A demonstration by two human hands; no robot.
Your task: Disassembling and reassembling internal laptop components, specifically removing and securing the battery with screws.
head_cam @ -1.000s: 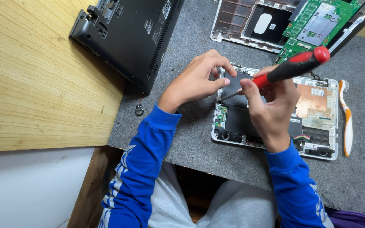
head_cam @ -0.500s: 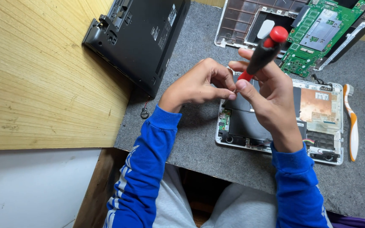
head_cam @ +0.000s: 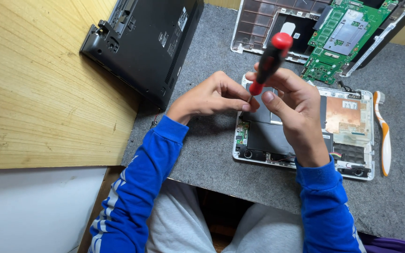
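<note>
Both hands meet over the grey mat (head_cam: 212, 150), right in the middle of the desk. Far to the left is a wooden board (head_cam: 38, 84), and next to it a black laptop (head_cam: 151, 42) lies upside down, partly on the mat. Then comes the left hand (head_cam: 214, 96). Its fingers are curled in tight and pinched together at the bottom end of the screwdriver (head_cam: 268, 63); what they pinch there is too small to see. The right hand (head_cam: 291, 105) sits just beside it, touching it, and its fingers are wrapped around the lower part of the screwdriver. The screwdriver is black with a red knob on top and a red band lower down. It stands almost straight up but leans a bit, so the red knob points up and to the right, and the thin metal tip points down and to the left, into the left hand's fingertips. Under both hands lies an open white laptop base (head_cam: 305, 140) with its insides showing. Behind it sits a green circuit board (head_cam: 348, 37) in another white shell. At the far right lies a white and orange toothbrush (head_cam: 384, 136), pointing up and down.
</note>
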